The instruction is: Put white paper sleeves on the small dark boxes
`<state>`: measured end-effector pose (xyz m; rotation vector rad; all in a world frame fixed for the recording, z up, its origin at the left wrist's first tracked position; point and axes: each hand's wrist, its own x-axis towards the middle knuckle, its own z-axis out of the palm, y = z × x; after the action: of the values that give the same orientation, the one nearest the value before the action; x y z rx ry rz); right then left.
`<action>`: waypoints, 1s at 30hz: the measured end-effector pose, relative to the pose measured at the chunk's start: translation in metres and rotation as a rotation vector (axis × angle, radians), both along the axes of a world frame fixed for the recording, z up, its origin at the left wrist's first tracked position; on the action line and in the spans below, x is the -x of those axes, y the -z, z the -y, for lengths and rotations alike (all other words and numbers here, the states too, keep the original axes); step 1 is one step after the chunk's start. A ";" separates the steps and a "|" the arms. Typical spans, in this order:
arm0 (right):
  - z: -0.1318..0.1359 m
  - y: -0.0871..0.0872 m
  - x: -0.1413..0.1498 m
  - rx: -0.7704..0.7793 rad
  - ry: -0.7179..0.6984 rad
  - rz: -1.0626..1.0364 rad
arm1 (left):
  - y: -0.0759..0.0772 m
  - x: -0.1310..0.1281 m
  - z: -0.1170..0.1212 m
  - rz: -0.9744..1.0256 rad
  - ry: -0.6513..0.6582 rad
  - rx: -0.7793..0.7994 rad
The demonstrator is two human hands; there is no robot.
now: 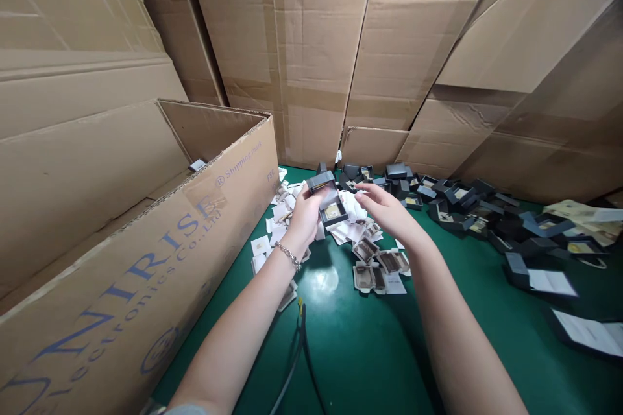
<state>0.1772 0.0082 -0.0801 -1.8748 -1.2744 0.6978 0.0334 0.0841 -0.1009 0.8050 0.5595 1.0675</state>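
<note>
My left hand (302, 211), with a bead bracelet on the wrist, holds a small dark hinged box (328, 198) with its lid up; a pale insert shows inside. My right hand (384, 207) hovers just right of the box, fingers spread, holding nothing I can see. Both hands are above a green tabletop (350, 337). Under them lies a heap of white paper slips and small cards (374, 262).
A large open cardboard carton (146, 253) with blue lettering stands at the left. Tall flattened cartons (341, 45) wall off the back. A pile of several open dark boxes (452, 201) lies at the right, with dark lids and white cards (545, 279). A black cable (296, 356) runs near the front.
</note>
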 end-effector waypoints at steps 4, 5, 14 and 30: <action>0.001 0.007 -0.015 0.345 0.000 0.489 | -0.005 0.001 0.000 0.132 -0.096 0.087; 0.000 0.010 -0.018 0.436 -0.010 0.551 | -0.005 0.001 -0.001 0.155 -0.106 0.117; -0.008 0.043 -0.025 0.741 -0.102 0.595 | -0.005 0.012 -0.012 0.177 -0.015 0.479; 0.011 -0.001 -0.026 0.235 -0.023 0.381 | -0.010 0.011 -0.004 0.083 0.275 0.372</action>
<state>0.2033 -0.0029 -0.0794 -2.2668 -1.5033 0.5356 0.0228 0.0883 -0.0911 0.4907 0.5384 0.7126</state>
